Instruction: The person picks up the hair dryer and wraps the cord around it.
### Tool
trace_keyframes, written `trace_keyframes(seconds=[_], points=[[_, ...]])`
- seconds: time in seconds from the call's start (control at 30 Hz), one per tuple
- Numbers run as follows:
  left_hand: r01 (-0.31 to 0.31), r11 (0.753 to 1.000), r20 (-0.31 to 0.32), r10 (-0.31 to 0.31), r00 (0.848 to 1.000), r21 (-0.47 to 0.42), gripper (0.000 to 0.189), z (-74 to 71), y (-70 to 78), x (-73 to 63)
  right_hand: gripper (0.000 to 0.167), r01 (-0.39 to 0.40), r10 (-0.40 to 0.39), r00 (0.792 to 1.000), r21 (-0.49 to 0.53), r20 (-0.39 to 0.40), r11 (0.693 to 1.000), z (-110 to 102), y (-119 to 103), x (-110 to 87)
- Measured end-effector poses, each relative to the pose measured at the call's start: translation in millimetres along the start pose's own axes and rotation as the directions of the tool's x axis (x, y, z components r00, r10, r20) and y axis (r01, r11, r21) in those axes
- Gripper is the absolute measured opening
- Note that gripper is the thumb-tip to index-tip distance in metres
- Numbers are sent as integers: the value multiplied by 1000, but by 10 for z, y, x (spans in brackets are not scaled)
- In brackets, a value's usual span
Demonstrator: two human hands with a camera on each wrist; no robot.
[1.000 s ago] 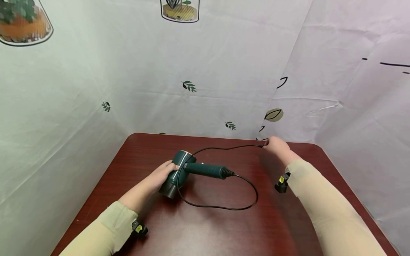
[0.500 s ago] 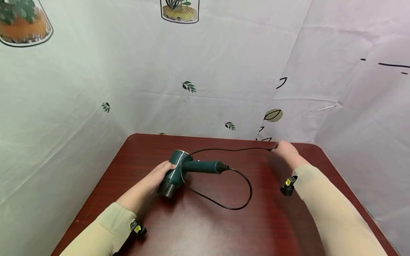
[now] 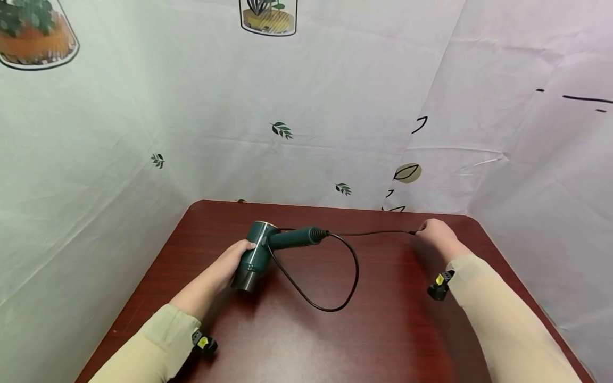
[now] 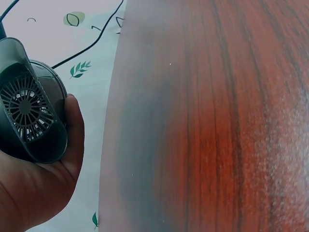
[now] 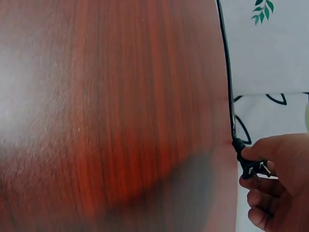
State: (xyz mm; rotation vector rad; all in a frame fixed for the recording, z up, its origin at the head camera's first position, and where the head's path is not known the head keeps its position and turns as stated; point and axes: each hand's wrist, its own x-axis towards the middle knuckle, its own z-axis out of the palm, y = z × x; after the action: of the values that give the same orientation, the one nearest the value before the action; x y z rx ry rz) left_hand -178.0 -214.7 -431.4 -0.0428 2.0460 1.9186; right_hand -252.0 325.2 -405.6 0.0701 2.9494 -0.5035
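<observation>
A dark green hair dryer (image 3: 257,252) is gripped round its barrel by my left hand (image 3: 229,261), its handle pointing right and its dark nozzle (image 3: 245,281) toward me. In the left wrist view the nozzle's round grille (image 4: 26,107) shows, with fingers (image 4: 74,130) wrapped behind it. A black cord (image 3: 355,271) leaves the handle's end, droops in a loop, passes behind the dryer and runs right to my right hand (image 3: 438,236). Between thumb and fingers that hand pinches the black plug (image 5: 250,163), its metal prongs facing out in the right wrist view.
A reddish-brown wood-grain table (image 3: 373,340) lies beneath both hands. Pale cloth (image 3: 325,106) printed with leaves and potted plants hangs behind and along both sides. A small black camera sits on the left cuff (image 3: 203,342) and another on the right cuff (image 3: 439,286).
The right hand has moved right and a little nearer with the plug, drawing the cord straighter. The dryer has shifted slightly left, its handle tilting up, and the loop has narrowed.
</observation>
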Motion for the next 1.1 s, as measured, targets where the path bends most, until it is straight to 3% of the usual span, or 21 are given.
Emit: trace_keyframes(seconds=[0.8, 1.1], points=[[40, 995, -67, -46, 997, -89, 58, -130, -29, 30, 27, -67, 67, 997, 14, -42, 998, -41, 529, -212], [105, 989, -47, -110, 993, -102, 64, -125, -31, 33, 22, -114, 115, 993, 28, -38, 993, -52, 596, -279]])
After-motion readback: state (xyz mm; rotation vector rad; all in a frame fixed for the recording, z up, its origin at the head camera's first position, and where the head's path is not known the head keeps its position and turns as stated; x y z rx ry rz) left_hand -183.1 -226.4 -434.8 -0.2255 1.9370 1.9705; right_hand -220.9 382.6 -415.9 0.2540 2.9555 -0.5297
